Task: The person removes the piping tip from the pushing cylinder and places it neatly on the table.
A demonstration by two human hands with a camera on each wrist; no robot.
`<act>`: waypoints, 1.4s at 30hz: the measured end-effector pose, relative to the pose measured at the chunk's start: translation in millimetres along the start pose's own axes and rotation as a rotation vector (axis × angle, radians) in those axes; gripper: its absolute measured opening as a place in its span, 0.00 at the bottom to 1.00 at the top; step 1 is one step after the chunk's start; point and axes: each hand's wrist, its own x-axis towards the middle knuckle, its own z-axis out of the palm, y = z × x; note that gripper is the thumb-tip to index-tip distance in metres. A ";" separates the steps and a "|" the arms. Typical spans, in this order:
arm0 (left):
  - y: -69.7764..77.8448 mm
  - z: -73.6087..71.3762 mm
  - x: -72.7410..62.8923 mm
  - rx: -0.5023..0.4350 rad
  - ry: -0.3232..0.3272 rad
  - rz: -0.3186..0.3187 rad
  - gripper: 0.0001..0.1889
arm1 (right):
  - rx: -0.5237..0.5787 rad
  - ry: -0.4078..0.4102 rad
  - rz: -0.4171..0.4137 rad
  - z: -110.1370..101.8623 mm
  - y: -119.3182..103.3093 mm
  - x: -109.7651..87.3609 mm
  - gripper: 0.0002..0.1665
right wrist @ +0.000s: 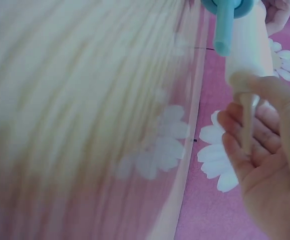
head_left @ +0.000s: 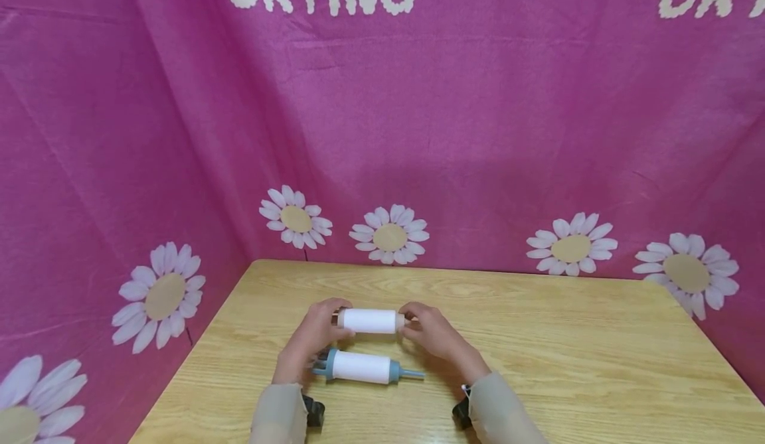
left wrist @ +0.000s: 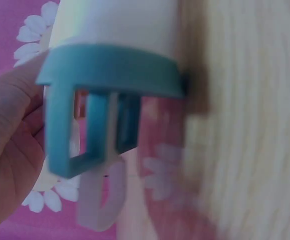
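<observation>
A white cylinder with beige ends [head_left: 369,321] lies crosswise between both hands. My left hand [head_left: 315,330] grips its left end, thumb in front and fingers behind. My right hand [head_left: 435,331] holds the right end; in the right wrist view its thumb presses the beige cap and the fingers spread behind a thin beige nozzle [right wrist: 247,125]. Nearer me lies a second white cylinder [head_left: 361,368] with teal ends, its thin teal spout [head_left: 412,373] pointing right. Its teal open-frame handle [left wrist: 110,70] fills much of the left wrist view, partly hiding the left hand.
The items are on a light wood-grain table [head_left: 574,364]. A pink cloth backdrop [head_left: 454,132] with daisies and pale lettering hangs along the back and sides. Black wrist cameras [head_left: 313,412] sit by the sleeves.
</observation>
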 end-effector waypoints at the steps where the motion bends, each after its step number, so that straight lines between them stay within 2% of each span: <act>1: 1.2 -1.4 0.0 0.003 0.000 0.011 0.21 | 0.024 0.008 0.015 -0.9 0.3 -0.9 0.14; 5: 5.2 -6.2 -0.2 0.013 -0.014 0.029 0.21 | 0.124 0.041 0.073 -5.1 0.6 -4.9 0.14; 8: 6.9 -8.4 -0.4 0.014 -0.015 0.046 0.21 | 0.159 0.063 0.072 -7.2 1.6 -7.6 0.15; 16: 11.4 -7.8 -2.2 0.013 -0.011 0.072 0.22 | 0.180 0.100 0.037 -9.8 6.1 -14.1 0.16; 27: 24.0 -3.7 2.0 0.000 -0.019 0.114 0.21 | 0.209 0.126 0.115 -21.3 9.0 -25.2 0.17; 33: 37.9 4.6 8.1 0.026 -0.017 0.143 0.23 | 0.222 0.173 0.146 -32.4 12.1 -35.9 0.16; 42: 59.5 20.4 14.6 0.017 -0.035 0.184 0.22 | 0.213 0.218 0.170 -50.0 19.4 -56.0 0.17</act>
